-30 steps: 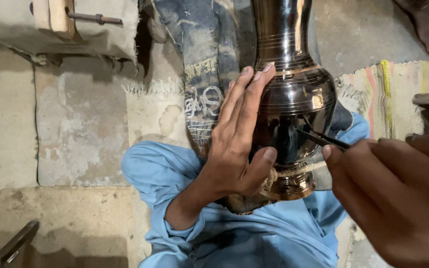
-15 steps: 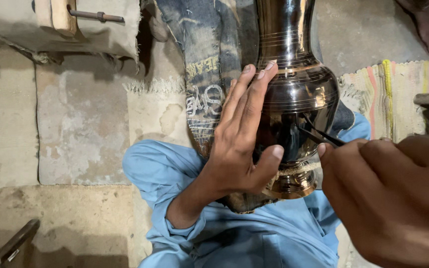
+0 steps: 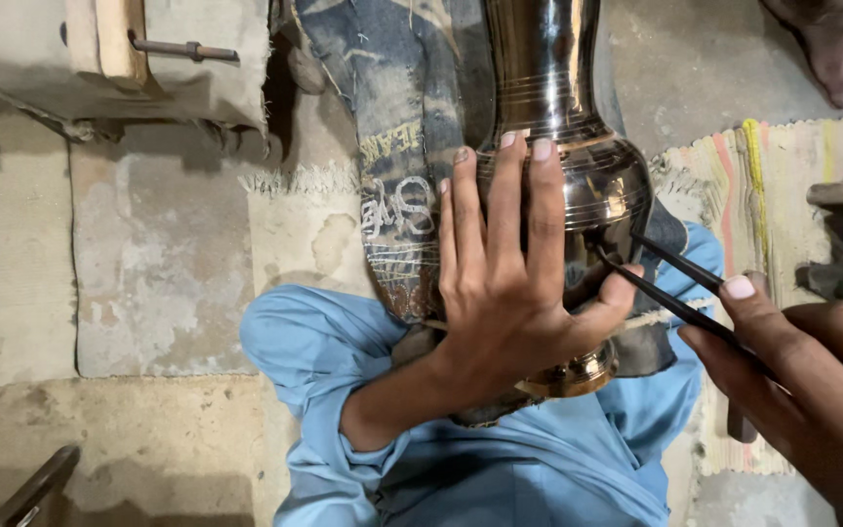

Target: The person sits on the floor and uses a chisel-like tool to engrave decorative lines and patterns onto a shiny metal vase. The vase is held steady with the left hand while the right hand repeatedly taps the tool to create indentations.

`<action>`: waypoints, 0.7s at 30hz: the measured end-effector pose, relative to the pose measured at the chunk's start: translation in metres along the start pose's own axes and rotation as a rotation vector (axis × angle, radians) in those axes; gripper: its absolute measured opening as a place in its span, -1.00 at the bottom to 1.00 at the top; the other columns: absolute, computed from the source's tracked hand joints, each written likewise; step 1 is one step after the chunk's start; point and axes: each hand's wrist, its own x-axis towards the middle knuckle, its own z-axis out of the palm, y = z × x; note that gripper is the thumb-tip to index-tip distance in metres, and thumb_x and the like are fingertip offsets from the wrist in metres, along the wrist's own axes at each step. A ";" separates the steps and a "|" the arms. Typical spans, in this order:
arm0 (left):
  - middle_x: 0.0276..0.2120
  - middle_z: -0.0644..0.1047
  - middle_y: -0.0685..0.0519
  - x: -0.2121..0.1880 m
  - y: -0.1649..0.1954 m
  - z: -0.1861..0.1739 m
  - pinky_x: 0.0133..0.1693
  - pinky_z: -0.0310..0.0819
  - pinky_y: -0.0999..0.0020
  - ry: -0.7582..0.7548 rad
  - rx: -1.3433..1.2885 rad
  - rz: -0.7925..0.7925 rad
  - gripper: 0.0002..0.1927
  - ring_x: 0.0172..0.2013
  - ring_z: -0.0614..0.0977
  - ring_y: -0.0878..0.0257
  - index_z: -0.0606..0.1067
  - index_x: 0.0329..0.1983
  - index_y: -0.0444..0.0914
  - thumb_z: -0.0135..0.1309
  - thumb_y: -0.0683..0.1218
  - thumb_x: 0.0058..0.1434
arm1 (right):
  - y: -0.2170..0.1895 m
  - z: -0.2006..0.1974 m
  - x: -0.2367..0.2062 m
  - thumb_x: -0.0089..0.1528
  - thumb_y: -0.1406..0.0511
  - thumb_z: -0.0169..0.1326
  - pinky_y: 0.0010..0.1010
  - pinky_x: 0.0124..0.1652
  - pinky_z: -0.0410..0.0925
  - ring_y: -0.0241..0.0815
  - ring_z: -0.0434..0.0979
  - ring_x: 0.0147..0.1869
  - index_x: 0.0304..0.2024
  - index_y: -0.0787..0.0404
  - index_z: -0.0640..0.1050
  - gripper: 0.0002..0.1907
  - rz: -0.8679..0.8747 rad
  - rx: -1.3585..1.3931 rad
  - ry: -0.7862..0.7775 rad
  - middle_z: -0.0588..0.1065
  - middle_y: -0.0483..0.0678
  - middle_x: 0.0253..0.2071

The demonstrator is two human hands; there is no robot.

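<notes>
Concrete floor [image 3: 158,254] underfoot: left hand [image 3: 509,283] lies flat, fingers spread, on a polished dark metal vase [image 3: 578,176] lying lengthwise away; right hand [image 3: 812,381], right of it, pinches thin black tweezers [image 3: 675,288] tipped at its belly.

Left hand [image 3: 504,293]: bare, no rings, short pale nails.
Right hand [image 3: 812,381]: bare, one pale nail showing.
Left sleeve [image 3: 343,459]: light blue cloth, loose, creased, pushed up the forearm.
Trousers [image 3: 304,342]: same light blue, folded.
</notes>
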 end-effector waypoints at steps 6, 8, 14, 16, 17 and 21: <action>0.37 0.31 -0.31 0.000 0.000 0.001 0.36 0.29 -0.31 0.047 0.036 0.000 -0.07 0.36 0.37 -0.42 0.15 0.48 -0.38 0.16 0.21 0.22 | 0.008 0.001 -0.008 0.03 0.46 0.36 -0.42 -0.55 0.31 -0.32 0.48 -0.57 0.06 0.40 0.57 -0.47 0.027 0.108 -0.034 0.48 0.05 -0.42; 0.36 0.31 -0.29 0.000 0.001 0.001 0.37 0.30 -0.30 0.054 0.052 -0.002 -0.08 0.36 0.37 -0.40 0.16 0.47 -0.38 0.16 0.22 0.22 | 0.007 0.001 -0.009 0.04 0.48 0.39 -0.42 -0.55 0.32 -0.30 0.48 -0.57 0.08 0.42 0.56 -0.45 0.017 0.105 -0.052 0.48 0.06 -0.42; 0.34 0.33 -0.29 0.002 0.002 0.002 0.36 0.31 -0.30 0.059 0.072 -0.016 -0.06 0.34 0.39 -0.39 0.19 0.49 -0.38 0.15 0.22 0.18 | 0.005 -0.002 -0.004 0.03 0.48 0.33 -0.46 -0.59 0.32 -0.32 0.48 -0.60 0.08 0.43 0.55 -0.46 0.041 0.104 -0.097 0.48 0.08 -0.40; 0.34 0.33 -0.29 0.003 0.002 0.001 0.37 0.31 -0.29 0.065 0.071 -0.015 -0.07 0.34 0.39 -0.39 0.19 0.47 -0.39 0.14 0.23 0.20 | 0.005 -0.003 -0.003 0.03 0.48 0.33 -0.46 -0.59 0.32 -0.30 0.47 -0.59 0.09 0.43 0.55 -0.45 0.047 0.102 -0.104 0.49 0.07 -0.41; 0.34 0.33 -0.29 0.003 0.002 0.001 0.37 0.31 -0.29 0.065 0.073 -0.015 -0.08 0.34 0.39 -0.39 0.19 0.46 -0.39 0.14 0.23 0.20 | 0.004 -0.003 -0.003 0.03 0.48 0.32 -0.46 -0.59 0.32 -0.29 0.46 -0.57 0.09 0.43 0.55 -0.45 0.053 0.103 -0.106 0.49 0.07 -0.41; 0.33 0.34 -0.29 0.003 0.003 0.002 0.36 0.32 -0.30 0.065 0.086 -0.016 -0.09 0.34 0.40 -0.39 0.18 0.46 -0.39 0.11 0.23 0.21 | 0.004 -0.003 -0.003 0.03 0.47 0.33 -0.43 -0.59 0.32 -0.30 0.48 -0.60 0.10 0.43 0.55 -0.44 0.046 0.103 -0.094 0.48 0.08 -0.44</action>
